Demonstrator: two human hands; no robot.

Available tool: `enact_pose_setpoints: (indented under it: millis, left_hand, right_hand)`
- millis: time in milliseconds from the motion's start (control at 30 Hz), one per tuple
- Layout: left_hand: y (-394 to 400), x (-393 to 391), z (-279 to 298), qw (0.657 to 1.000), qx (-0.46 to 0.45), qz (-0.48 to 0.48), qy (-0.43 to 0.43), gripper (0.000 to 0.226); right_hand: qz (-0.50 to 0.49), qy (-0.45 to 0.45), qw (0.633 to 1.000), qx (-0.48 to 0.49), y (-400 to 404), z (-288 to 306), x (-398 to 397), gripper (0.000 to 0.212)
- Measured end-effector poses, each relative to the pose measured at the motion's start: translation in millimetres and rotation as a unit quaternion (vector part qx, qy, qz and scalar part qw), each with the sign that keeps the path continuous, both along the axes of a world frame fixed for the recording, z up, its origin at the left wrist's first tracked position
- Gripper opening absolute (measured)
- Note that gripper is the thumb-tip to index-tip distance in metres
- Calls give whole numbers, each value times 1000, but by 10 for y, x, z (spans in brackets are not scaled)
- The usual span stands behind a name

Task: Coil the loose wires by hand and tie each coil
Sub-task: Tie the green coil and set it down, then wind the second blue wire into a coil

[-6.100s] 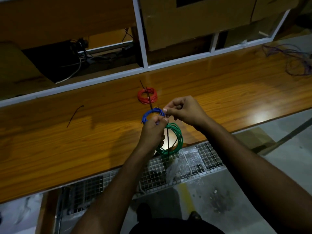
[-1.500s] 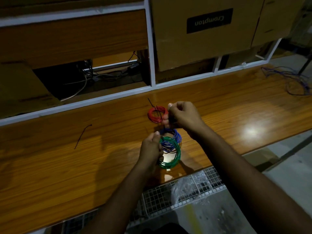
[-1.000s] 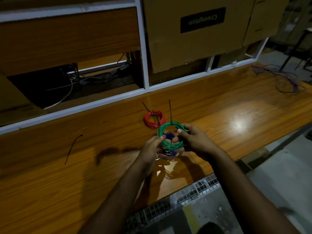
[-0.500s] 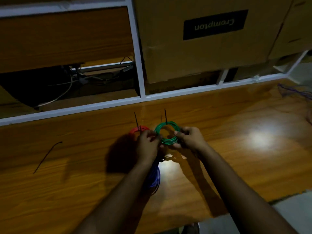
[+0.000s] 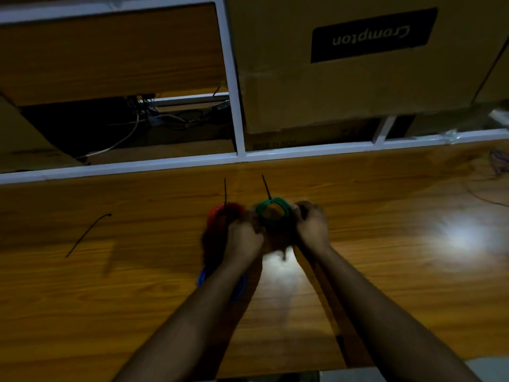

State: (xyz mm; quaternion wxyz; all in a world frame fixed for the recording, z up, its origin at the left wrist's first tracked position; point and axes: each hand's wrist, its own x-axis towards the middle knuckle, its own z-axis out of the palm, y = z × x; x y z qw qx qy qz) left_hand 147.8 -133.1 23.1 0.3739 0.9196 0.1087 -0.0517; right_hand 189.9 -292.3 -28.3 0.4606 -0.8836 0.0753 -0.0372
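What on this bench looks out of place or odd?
One black tie lies alone far left on the bench, unused. Loose wire sprawls uncoiled at the far right. The box label reads upside down.

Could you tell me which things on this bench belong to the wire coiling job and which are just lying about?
Job:
- green coil, gripped by left hand and right hand
- red coil with tie
- blue coil under the left forearm
- spare black tie

Lying about:
- Crompton carton
- cables in the shelf
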Motion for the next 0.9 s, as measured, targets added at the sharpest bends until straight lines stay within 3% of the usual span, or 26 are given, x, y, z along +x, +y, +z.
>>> enact_pose_setpoints:
  millis: [67,167,367,600,733,900]
  left_hand:
    - [66,-85,48,1000,-8,7,-26,21]
    - [166,-206,82,996,-6,-22,-88,30]
    - [146,-364,-2,978,40,-153,-134,31]
    - [-507,-704,-75,943,-15,-287,-165,41]
    - [-999,-736,-24,932,3,-306,-194,44]
    - [-1873,-727,-33,918,29,-329,-222,46]
  right_hand:
    - [-7,-14,1000,-20,40,55,-124,31]
    - [14,-21,998,-65,102,130,-334,33]
    - [-15,-65,985,-158,31,191,-890,37]
    - [-72,-97,959,-255,-573,238,-1460,44]
    - [-94,-105,931,-336,-1090,219,-1569,45]
    - [-116,-84,917,-371,-1971,82,-1607,50]
